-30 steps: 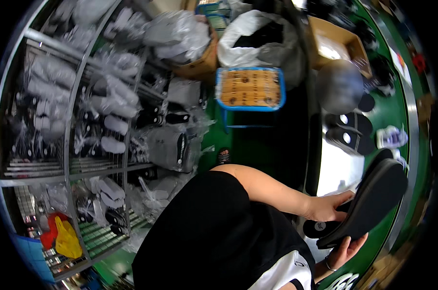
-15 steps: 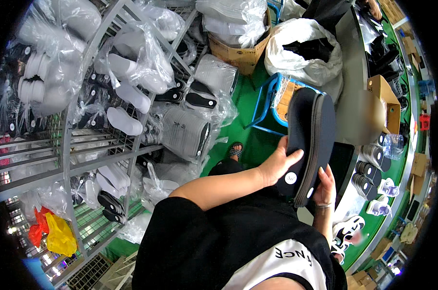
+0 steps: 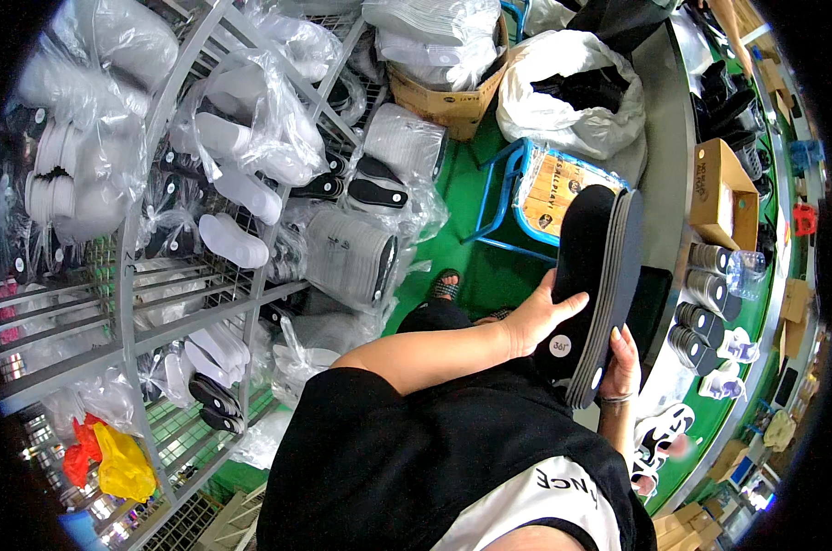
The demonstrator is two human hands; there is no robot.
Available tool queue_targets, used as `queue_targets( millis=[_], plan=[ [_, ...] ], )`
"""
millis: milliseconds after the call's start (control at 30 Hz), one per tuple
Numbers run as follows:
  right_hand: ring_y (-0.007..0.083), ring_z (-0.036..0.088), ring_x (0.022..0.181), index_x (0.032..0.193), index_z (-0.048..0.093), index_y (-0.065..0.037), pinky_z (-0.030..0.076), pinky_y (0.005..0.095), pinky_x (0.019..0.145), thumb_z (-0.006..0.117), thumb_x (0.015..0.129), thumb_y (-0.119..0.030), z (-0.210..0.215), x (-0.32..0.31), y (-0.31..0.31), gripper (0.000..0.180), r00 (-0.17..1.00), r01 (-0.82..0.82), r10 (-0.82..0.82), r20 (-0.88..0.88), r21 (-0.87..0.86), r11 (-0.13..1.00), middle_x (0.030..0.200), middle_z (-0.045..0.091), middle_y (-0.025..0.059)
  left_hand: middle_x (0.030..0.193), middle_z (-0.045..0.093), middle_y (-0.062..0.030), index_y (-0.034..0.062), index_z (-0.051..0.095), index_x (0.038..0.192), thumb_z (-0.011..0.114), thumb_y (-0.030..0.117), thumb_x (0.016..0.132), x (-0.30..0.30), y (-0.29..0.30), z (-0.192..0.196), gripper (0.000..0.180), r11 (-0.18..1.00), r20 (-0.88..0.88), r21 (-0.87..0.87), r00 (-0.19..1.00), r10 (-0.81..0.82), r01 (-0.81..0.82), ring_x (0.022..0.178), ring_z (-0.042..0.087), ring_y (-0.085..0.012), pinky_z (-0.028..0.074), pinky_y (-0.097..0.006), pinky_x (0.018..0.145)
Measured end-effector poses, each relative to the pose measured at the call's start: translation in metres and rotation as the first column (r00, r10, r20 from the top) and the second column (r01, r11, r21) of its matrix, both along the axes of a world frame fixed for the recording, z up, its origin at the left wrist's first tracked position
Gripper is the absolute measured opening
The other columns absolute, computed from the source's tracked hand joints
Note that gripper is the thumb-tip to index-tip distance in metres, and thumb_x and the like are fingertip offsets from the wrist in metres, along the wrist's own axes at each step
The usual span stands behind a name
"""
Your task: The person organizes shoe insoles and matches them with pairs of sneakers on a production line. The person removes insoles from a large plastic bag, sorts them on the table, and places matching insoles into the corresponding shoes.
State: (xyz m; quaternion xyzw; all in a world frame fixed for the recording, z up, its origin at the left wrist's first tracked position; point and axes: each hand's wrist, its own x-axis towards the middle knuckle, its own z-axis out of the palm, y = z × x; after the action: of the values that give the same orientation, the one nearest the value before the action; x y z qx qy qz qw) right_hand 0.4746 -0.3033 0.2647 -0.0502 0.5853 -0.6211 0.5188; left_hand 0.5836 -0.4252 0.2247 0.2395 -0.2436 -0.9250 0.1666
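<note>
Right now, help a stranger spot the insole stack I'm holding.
From the metal rack, go right to the blue-framed stool. Overlapping it in view is a black insole stack with a round white label. Unlike the black stacks farther right, it's held by the left hand and right hand.

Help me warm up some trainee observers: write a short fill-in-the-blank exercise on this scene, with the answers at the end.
1. The left hand and right hand hold a stack of insoles whose broad face is coloured ____.
2. The white label on that face has the shape of a ____.
3. The metal frame of the stool is coloured ____.
4. Right next to the red bag is another bag, coloured ____.

Missing words: black; circle; blue; yellow.
</note>
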Motion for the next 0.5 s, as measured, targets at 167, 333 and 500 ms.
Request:
queue_targets(
  millis=[167,333,500],
  plan=[
    [0.0129,0.056,0.075,0.103,0.048,-0.002,0.046,0.0237,0.069,0.053,0.08,-0.022,-0.011,-0.004,0.027,0.031,0.991,0.121,-0.12,0.067,-0.007,0.993,0.089,0.057,0.0055,0.113,0.044,-0.0064,0.0053,0.03,0.119,0.054,0.017,0.081,-0.013,0.01,-0.001,0.046,0.994,0.032,-0.033,0.994,-0.102,0.103,0.104,0.04,-0.0157,0.03,-0.029,0.092],
    [0.0139,0.055,0.079,0.109,0.045,-0.001,0.044,0.0245,0.072,0.055,0.077,-0.02,-0.017,0.005,0.056,0.038,0.936,0.343,-0.344,0.074,0.024,0.939,0.095,0.056,0.0058,0.111,0.044,-0.0072,0.006,0.029,0.119,0.052,0.01,0.078,-0.021,0.021,0.002,0.047,0.961,0.016,0.067,0.963,-0.269,0.268,0.104,0.04,-0.0165,0.029,-0.028,0.092],
    [0.0152,0.054,0.084,0.111,0.044,-0.002,0.043,0.0257,0.076,0.051,0.079,-0.017,-0.016,0.021,0.095,0.037,0.858,0.509,-0.51,0.067,0.026,0.86,0.098,0.055,0.0071,0.113,0.041,-0.0093,0.0056,0.023,0.124,0.049,0.002,0.07,-0.033,0.043,-0.005,0.06,0.882,-0.051,0.056,0.884,-0.465,0.468,0.106,0.038,-0.0184,0.028,-0.027,0.092]
  ],
)
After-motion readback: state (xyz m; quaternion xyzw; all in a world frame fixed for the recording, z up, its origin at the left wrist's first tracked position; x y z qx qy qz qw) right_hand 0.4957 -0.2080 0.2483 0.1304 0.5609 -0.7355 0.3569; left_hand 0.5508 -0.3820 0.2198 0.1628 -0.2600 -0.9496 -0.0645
